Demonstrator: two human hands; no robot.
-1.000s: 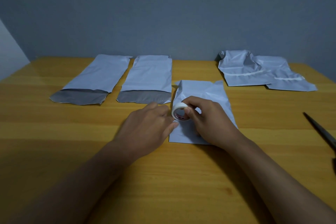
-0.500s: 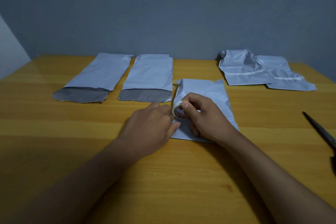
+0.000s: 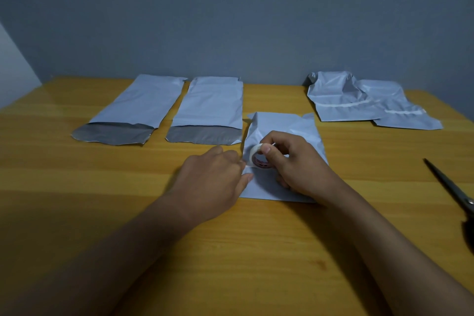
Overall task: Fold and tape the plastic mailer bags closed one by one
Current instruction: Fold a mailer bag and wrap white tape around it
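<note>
I observe the folded white plastic mailer bag (image 3: 289,131) lying flat at the centre of the yellow wooden table (image 3: 77,187), under both hands. The right hand (image 3: 295,169) grasps the small white roll of tape (image 3: 257,158), thumb and index finger curled over its rim, the roll standing on edge on the bag's left portion. The left hand (image 3: 213,185) lies palm down with fingers nearly straight, its fingertips pressing the bag's left edge just beside the roll; whether they touch a tape end I cannot tell. At eleven o'clock from the bag lie two flat white mailer bags with open grey flaps (image 3: 205,120). At one o'clock lie two crumpled white mailer bags with tape strips (image 3: 359,102), overlapping. At three o'clock, well apart, dark scissors (image 3: 451,187) rest on the table.
</note>
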